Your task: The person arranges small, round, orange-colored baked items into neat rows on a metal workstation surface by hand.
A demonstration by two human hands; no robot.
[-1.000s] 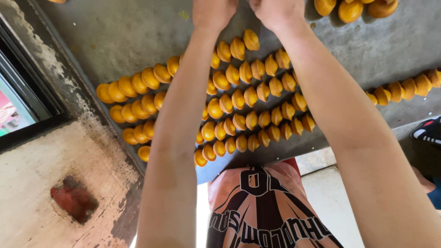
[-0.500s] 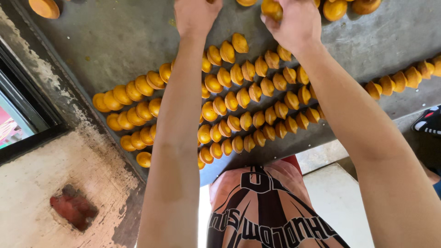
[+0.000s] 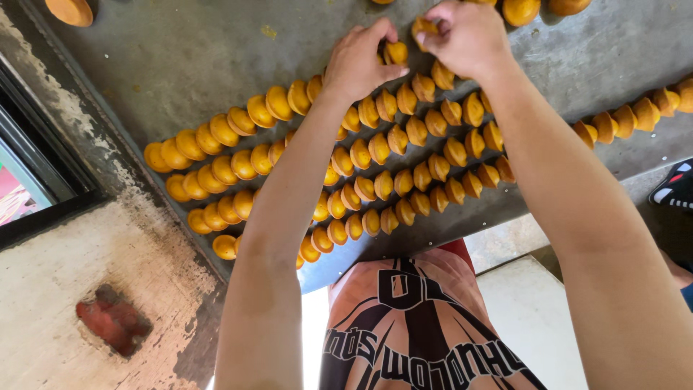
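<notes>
Left hand (image 3: 359, 61) pinches orange piece (image 3: 395, 52); right hand (image 3: 465, 36) apparently pinches another (image 3: 422, 29); rows (image 3: 404, 155) below.

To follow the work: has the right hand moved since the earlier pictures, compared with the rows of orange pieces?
Yes. The right hand came nearer the rows of orange pieces and pinches one.

Soft, even daylight is seen — the grey slab (image 3: 180, 58) is sharply rendered, forearms nearest the lens slightly blurred.

Head camera, steeply downward, close above the slab (image 3: 180, 65).
</notes>
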